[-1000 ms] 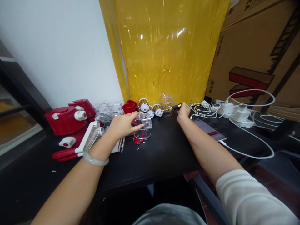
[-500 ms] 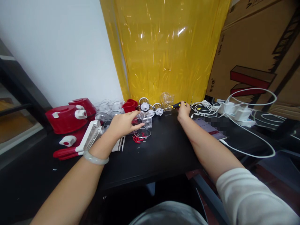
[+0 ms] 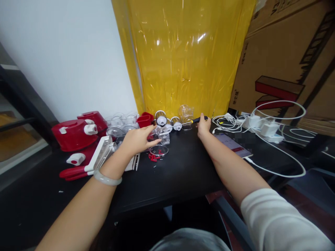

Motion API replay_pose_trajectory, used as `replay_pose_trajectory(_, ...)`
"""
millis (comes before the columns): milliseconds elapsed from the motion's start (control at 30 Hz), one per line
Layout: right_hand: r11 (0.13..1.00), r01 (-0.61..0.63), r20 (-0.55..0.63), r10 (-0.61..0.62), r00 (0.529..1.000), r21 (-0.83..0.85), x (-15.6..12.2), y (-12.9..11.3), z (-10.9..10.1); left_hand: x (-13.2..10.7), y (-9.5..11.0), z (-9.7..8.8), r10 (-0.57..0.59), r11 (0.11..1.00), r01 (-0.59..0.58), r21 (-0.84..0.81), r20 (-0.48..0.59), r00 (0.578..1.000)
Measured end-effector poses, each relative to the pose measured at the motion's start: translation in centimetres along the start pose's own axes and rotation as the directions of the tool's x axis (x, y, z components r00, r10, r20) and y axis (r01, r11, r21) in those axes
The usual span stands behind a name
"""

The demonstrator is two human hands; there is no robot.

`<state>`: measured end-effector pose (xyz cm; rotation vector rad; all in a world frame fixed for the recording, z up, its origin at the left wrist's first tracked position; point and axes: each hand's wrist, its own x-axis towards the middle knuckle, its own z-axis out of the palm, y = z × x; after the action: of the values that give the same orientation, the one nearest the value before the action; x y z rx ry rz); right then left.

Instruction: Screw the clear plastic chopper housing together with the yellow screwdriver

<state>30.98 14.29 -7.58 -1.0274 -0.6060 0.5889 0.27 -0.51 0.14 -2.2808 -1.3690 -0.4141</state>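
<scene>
My left hand point(image 3: 138, 139) is closed around a clear plastic part point(image 3: 162, 135) at the middle of the black table point(image 3: 180, 170), just above a clear round lid point(image 3: 158, 150) and small red pieces point(image 3: 153, 157). A pale bangle point(image 3: 107, 178) sits on that wrist. My right hand point(image 3: 203, 126) grips a screwdriver with a yellow and black handle point(image 3: 199, 119) near the back of the table; its shaft points left toward the ribbed metal drums point(image 3: 169, 122) and a clear cup point(image 3: 185, 112).
Red housings point(image 3: 75, 131), white and red flat parts point(image 3: 99, 155) and clear cups point(image 3: 120, 122) crowd the left. A phone point(image 3: 232, 143), white chargers and cables point(image 3: 264, 129) lie right. Yellow plastic sheeting point(image 3: 183, 55) and a cardboard box point(image 3: 285, 62) stand behind.
My right hand has turned the screwdriver slightly, so its handle shows further right of the fingers. My left hand stays on the clear part.
</scene>
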Motion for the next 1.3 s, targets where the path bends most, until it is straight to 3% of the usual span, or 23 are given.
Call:
replay_pose_trajectory(100, 0.992, -0.125, -0.073, 0.123, 0.99, -0.023, -0.46, -0.53, 0.11, 0.01, 0.02, -0.02, 0.003, 1.0, -0.003, 0.0, -0.001, 1.0)
replay_pose_trajectory(300, 0.983, -0.169, -0.07, 0.175, 0.982, 0.076, -0.42, -0.95, 0.29, 0.05, -0.03, 0.02, 0.009, 1.0, -0.009, 0.013, -0.002, 1.0)
replay_pose_trajectory(567, 0.997, -0.07, -0.114, 0.067, 0.991, -0.023, -0.47, -0.94, 0.15, 0.04, -0.16, 0.15, 0.018, 1.0, -0.018, 0.003, -0.016, 1.0)
replay_pose_trajectory(1000, 0.99, -0.136, -0.087, 0.138, 0.987, 0.026, -0.11, -0.37, 0.39, 0.03, -0.1, 0.1, 0.015, 1.0, -0.015, 0.017, -0.011, 1.0)
replay_pose_trajectory(1300, 0.996, -0.085, -0.09, 0.081, 0.993, -0.04, -0.44, -0.67, -0.02, 0.05, -0.21, 0.19, 0.012, 1.0, -0.012, 0.012, -0.005, 1.0)
